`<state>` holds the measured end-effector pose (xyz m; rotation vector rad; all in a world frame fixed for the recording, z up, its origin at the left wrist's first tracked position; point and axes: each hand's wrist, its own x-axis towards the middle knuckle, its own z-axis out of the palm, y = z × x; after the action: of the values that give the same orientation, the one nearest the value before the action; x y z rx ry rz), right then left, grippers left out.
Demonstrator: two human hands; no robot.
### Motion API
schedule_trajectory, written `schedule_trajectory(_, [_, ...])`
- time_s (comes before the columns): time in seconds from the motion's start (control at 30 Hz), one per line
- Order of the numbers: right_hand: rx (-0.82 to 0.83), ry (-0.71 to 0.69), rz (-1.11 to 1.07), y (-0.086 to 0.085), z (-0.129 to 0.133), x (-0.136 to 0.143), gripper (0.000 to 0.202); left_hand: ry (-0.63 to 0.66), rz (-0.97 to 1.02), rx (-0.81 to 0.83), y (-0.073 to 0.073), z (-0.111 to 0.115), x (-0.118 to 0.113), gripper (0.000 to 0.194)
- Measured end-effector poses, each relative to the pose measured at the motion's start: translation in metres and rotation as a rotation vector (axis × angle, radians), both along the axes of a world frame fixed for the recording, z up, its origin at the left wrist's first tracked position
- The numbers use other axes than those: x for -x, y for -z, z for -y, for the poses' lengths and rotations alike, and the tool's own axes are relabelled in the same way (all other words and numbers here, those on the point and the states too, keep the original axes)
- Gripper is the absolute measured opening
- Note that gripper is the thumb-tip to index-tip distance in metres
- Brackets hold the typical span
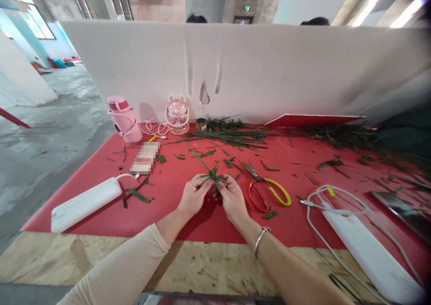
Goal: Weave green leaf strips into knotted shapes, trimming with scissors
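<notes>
Between my two hands is a small knot of green grass blades (213, 174), with a long blade sticking up to the left. My left hand (197, 192) pinches its left side between thumb and forefinger. On the other side my right hand (230, 196) pinches it the same way, its lower fingers curled underneath. A metal bangle sits on my right wrist. Just right of that hand lie scissors (258, 179) with one red and one yellow handle, blades pointing up and left. Short cut pieces of blade (226, 152) are scattered on the red tabletop (182, 219) around my hands.
Long green blades (235, 136) lie heaped at the back, near a small tin (201, 124). A pink bottle (124, 118) and a clear pink jug (177, 116) stand back left. White power banks (87, 205) with cables lie at both sides. A white partition (141, 62) rises behind.
</notes>
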<state>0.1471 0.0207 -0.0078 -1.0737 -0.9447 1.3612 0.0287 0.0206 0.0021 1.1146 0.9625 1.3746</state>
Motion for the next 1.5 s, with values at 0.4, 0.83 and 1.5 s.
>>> schedule_trajectory(0.4, [-0.016,-0.049,-0.06,-0.002,0.003,-0.002,0.026,0.236,0.092,0.144,0.002,0.0,0.001,0.037])
schedule_trajectory(0.83, [-0.008,-0.043,-0.028,-0.001,0.003,-0.001,0.029,0.053,-0.18,-0.071,0.004,0.001,0.002,0.016])
schedule_trajectory(1.5, [-0.03,-0.001,0.112,0.001,0.0,0.003,0.025,-0.099,0.023,0.09,0.007,-0.004,-0.003,0.019])
